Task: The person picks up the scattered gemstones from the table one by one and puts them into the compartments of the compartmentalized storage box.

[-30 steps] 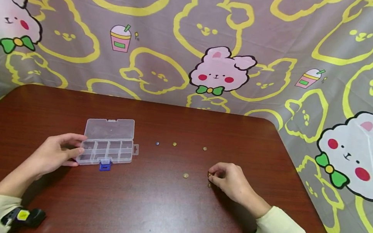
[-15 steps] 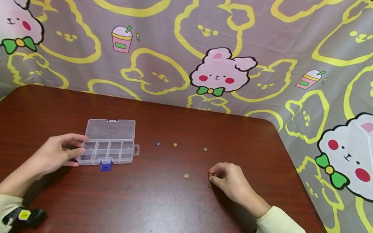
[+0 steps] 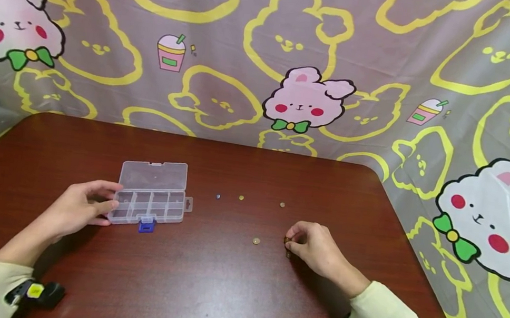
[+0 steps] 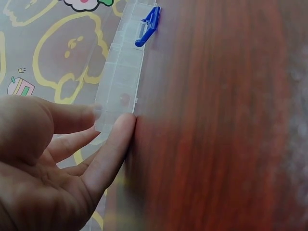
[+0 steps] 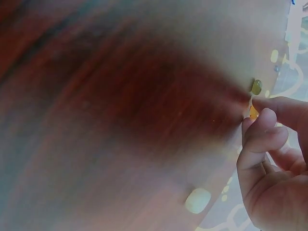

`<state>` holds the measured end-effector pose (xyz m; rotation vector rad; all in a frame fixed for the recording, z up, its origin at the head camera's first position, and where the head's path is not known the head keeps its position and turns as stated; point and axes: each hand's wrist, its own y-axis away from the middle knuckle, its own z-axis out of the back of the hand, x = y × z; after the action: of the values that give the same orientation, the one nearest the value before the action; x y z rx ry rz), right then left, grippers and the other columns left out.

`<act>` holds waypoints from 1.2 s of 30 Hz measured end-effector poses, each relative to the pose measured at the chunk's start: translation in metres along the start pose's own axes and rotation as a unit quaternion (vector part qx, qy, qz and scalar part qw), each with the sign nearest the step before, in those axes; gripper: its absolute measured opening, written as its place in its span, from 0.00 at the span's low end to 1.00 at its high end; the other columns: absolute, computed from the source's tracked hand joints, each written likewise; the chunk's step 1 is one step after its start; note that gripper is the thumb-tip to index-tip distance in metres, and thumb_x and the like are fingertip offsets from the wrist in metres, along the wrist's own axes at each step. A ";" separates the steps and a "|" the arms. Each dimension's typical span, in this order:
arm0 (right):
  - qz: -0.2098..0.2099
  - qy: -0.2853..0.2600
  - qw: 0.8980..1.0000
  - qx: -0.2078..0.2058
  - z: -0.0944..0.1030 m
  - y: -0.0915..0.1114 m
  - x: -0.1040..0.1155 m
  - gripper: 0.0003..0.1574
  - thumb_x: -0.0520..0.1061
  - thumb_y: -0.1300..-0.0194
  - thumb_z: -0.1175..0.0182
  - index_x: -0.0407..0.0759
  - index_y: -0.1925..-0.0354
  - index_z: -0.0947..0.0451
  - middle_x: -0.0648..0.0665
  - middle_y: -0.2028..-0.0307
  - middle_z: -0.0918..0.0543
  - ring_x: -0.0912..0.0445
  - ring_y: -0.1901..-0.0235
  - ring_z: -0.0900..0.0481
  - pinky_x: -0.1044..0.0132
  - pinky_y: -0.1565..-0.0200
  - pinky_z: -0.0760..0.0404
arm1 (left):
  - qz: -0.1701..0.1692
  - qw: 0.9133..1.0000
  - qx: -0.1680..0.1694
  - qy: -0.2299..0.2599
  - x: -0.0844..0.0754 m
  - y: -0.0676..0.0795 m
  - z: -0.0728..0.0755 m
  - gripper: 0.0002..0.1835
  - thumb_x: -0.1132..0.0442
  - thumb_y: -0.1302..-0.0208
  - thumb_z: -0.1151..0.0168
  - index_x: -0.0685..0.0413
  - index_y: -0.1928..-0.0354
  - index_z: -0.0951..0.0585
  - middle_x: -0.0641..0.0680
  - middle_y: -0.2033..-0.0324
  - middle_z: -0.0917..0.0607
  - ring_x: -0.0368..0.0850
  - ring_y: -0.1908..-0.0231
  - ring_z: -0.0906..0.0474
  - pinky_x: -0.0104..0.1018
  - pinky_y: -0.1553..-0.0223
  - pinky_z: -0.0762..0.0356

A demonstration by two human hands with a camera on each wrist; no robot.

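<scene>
The left hand [image 3: 79,206] held the left end of a clear plastic compartment box [image 3: 168,220], its digits spread apart around the corner; I judged a light, steady hold right there. To the right of those fingers were the blue latch [image 3: 147,226] on the near side and, farther back, the folded-back lid [image 3: 153,176]. Between the two hands' fingers came a blue bead [image 3: 218,196], a yellow bead [image 3: 241,197] and, closer to the right fingers, a pale round bead [image 3: 256,241]; a tan bead [image 3: 282,205] sat beyond those fingers on the table [image 3: 202,280].

The right hand [image 3: 318,246] pinched an amber bead [image 5: 253,111] between its fingertips. To do this well, the tips probably needed to meet it squarely and squeeze softly, since something so small might slip; an olive bead [image 5: 257,87] just beside them looked easy to nudge.

The left wrist view showed a finger low against the box wall, and a reddish spot too blurred to identify; the lid was plain only from the head. The right wrist view showed a whitish-green bead [image 5: 198,200] apart from the fingers, which I could not match to any in the head view; the hand may have hidden it there.
</scene>
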<state>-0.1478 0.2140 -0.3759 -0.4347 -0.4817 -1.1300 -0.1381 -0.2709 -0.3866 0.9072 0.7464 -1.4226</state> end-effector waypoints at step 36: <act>0.050 -0.079 0.995 0.021 -0.025 -0.026 0.048 0.03 0.34 0.39 0.33 0.40 0.66 0.15 0.52 0.74 0.15 0.60 0.80 0.21 0.71 0.77 0.25 | -0.006 1.000 0.001 0.011 0.000 0.001 0.000 0.23 0.70 0.28 0.41 0.72 0.35 0.31 0.72 0.49 0.25 0.48 0.67 0.19 0.39 0.68 0.13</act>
<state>-0.1521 0.1547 -0.3674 -0.5095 -0.6146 -0.9925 -0.1369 -0.2707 -0.3867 0.9228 0.7684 -1.4261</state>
